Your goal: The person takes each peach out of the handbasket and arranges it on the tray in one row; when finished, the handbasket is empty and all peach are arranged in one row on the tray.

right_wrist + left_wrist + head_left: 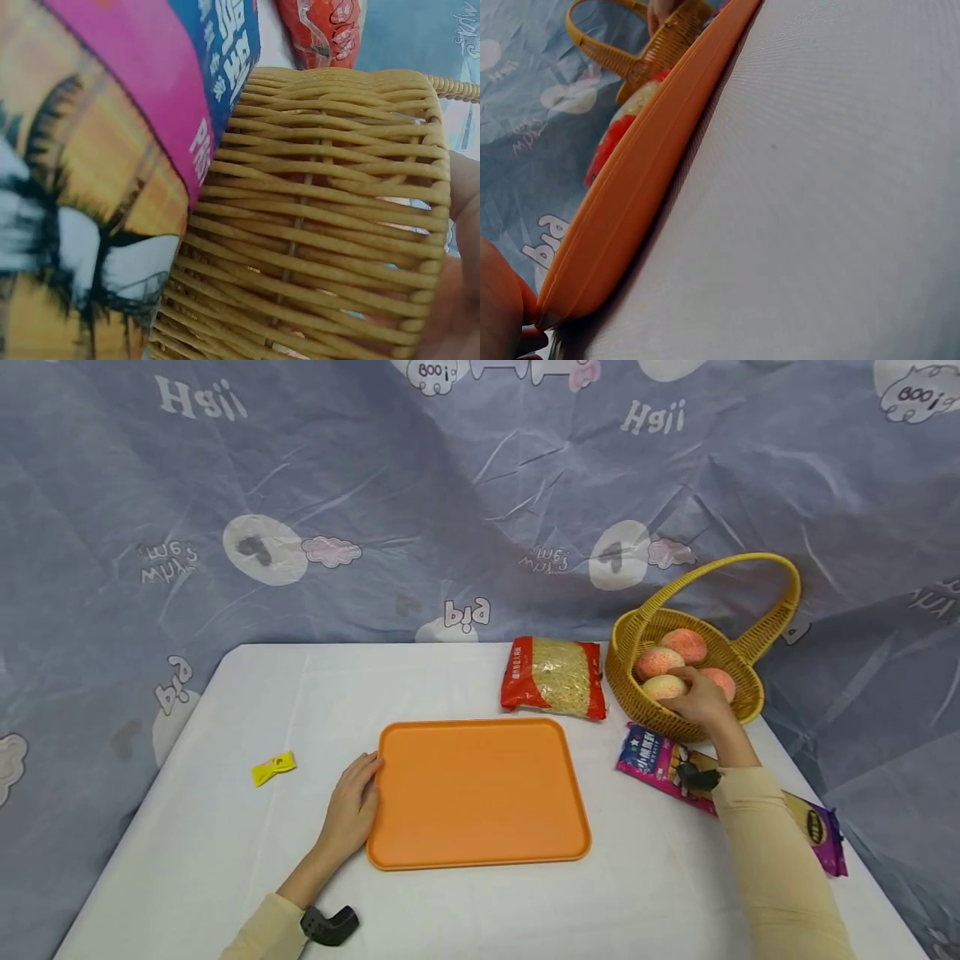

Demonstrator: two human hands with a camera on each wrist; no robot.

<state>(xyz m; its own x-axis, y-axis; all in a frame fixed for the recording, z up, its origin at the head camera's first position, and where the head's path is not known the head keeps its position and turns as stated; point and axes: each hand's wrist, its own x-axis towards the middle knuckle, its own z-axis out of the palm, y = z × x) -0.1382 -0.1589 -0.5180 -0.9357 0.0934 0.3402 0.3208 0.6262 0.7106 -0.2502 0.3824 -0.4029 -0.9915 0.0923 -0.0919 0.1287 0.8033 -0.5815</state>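
My left hand rests against the left edge of an orange tray, its fingers lying along the rim. In the left wrist view the tray's side slants across, with part of the hand at its near corner. My right hand reaches into a yellow wicker basket and holds a pale peach between thumb and fingers. More peaches lie around it in the basket. The basket's woven wall hides most of the right hand in the right wrist view.
A red bag of yellowish noodle-like food lies left of the basket. Two snack packets, one pink and blue, one purple, lie by the right forearm. A small yellow wrapped candy is at the left on the white table.
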